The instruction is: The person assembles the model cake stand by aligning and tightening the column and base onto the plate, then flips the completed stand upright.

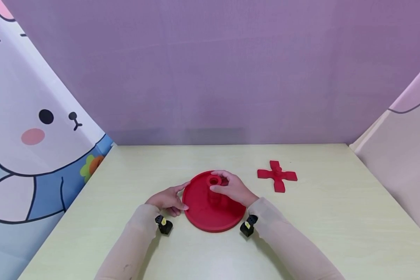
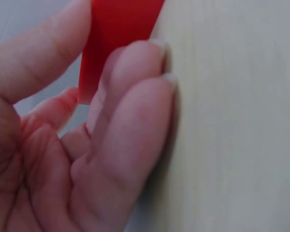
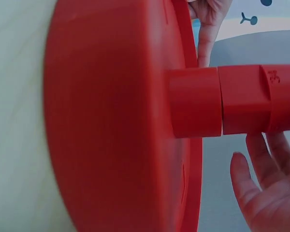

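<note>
A red round base (image 1: 210,217) with a raised rim lies on the table, its central post upright. On that post stands a red hollow tube (image 3: 244,99); a seam shows between the two. My right hand (image 1: 233,189) holds the tube near its top, thumb on the near side and fingers on the far side. In the right wrist view fingertips (image 3: 256,140) touch its side. My left hand (image 1: 166,200) grips the base's left edge, index finger and thumb spread along the rim. Other left fingers (image 2: 135,96) are bent against the tabletop.
A red cross-shaped piece (image 1: 277,175) with a small central knob lies on the table to the right of the base. A purple cloth wall (image 1: 224,70) rises behind the pale wooden table (image 1: 336,217). A cartoon-printed panel (image 1: 38,163) borders the left side.
</note>
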A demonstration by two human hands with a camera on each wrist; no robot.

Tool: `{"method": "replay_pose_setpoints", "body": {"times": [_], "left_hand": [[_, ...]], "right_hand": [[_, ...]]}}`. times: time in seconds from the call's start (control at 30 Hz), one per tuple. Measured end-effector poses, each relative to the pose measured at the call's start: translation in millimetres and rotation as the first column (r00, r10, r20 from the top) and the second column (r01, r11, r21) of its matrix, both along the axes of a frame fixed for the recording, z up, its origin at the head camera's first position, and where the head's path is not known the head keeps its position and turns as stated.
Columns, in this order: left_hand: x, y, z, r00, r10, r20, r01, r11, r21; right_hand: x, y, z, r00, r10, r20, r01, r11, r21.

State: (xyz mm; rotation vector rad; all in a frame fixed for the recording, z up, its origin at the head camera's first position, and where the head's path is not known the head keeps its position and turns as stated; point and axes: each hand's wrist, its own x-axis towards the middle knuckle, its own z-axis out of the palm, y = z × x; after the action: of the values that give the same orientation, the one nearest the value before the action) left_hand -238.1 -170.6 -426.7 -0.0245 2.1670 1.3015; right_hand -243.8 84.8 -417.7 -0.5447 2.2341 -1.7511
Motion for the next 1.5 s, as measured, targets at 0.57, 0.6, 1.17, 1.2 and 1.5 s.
{"method": "replay_pose_setpoints", "body": {"times": [0.57,0.6,1.17,1.2,1.5], "left_hand": [[-2.0,-0.8,-3.3,1.000,0.009,0.010,-0.010,1.000,0.029],[-2.2,-0.7,-3.4,1.000,0.008,0.009,-0.008,0.999,0.031],[-0.3,-1.7,-1.5,1.000,0.003,0.011,-0.003,1.000,0.030],[-0.1,-1.8,-1.3,1.000,0.002,0.010,-0.002,1.000,0.030],[1.0,-2.0,0.0,1.000,0.000,0.012,0.000,0.999,0.044]], "right_hand": [[-1.6,0.7,1.2,0.999,-0.039,-0.010,0.039,0.999,0.005],[-1.2,0.4,1.3,1.000,-0.028,-0.006,0.028,1.000,-0.003],[0.0,1.1,-0.5,1.000,-0.019,-0.025,0.018,1.000,-0.026],[-0.1,0.5,-0.4,0.999,-0.034,-0.027,0.033,0.999,-0.023],[-0.7,0.3,-2.4,0.999,-0.032,-0.014,0.031,0.998,-0.051]]}}
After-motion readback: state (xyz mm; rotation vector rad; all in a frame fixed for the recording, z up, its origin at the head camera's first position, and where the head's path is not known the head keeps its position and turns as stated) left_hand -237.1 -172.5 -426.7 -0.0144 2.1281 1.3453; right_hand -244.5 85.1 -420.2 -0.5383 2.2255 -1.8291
